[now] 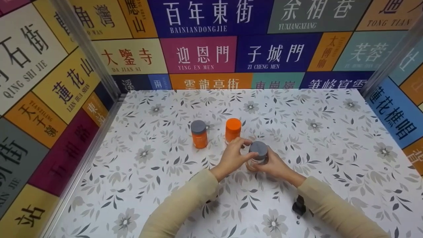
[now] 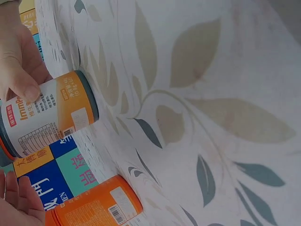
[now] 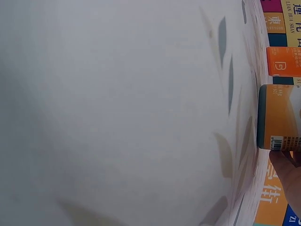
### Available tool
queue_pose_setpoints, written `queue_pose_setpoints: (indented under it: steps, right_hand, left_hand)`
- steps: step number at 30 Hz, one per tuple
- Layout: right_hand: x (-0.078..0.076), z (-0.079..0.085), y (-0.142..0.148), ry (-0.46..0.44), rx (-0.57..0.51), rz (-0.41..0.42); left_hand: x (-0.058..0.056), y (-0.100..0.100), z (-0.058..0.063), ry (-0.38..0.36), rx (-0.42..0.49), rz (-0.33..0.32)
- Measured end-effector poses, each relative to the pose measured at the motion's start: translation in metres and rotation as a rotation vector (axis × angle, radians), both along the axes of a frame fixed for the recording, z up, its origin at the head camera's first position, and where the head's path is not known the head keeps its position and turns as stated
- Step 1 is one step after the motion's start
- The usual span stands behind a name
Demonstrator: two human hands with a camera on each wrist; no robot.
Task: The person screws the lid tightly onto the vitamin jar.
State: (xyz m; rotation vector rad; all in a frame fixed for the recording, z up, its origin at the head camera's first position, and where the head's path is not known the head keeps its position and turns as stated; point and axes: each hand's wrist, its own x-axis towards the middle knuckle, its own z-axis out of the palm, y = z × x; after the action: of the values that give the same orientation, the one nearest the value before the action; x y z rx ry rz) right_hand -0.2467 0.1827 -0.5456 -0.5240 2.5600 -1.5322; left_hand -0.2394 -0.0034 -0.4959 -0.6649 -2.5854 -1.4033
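Observation:
A supplement bottle [image 1: 253, 164] with a grey lid [image 1: 259, 148] stands upright on the patterned tabletop. Its label is white and orange, as the bottle [image 2: 70, 106] shows in the left wrist view. My right hand [image 1: 276, 165] grips the bottle's side, with the thumb [image 2: 29, 92] across the label. Around the lid curl the thumb and fingers of my left hand [image 1: 233, 157], the thumb over its near edge. Just beyond the left hand is an orange bottle with an orange lid [image 1: 233, 125]. Farther left stands an orange bottle [image 1: 200, 140] with a grey lid.
The table [image 1: 148, 188] has a white cover printed with leaves and flowers. Panels with coloured street-name signs [image 1: 201, 54] rise behind it and on both sides. A small black object [image 1: 299, 206] shows beside the right sleeve [image 1: 330, 201].

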Motion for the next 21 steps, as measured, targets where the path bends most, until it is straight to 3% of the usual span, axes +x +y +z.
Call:
queue_pose_setpoints:
  steps: [6, 21]
  right_hand:
    - [0.001, 0.001, -0.001, 0.006, 0.001, -0.006]
    - [0.001, -0.001, -0.001, -0.011, -0.034, 0.011]
  left_hand:
    - [-0.001, -0.001, 0.002, -0.02, 0.035, -0.03]
    - [-0.011, -0.003, 0.007, -0.048, -0.104, -0.226]
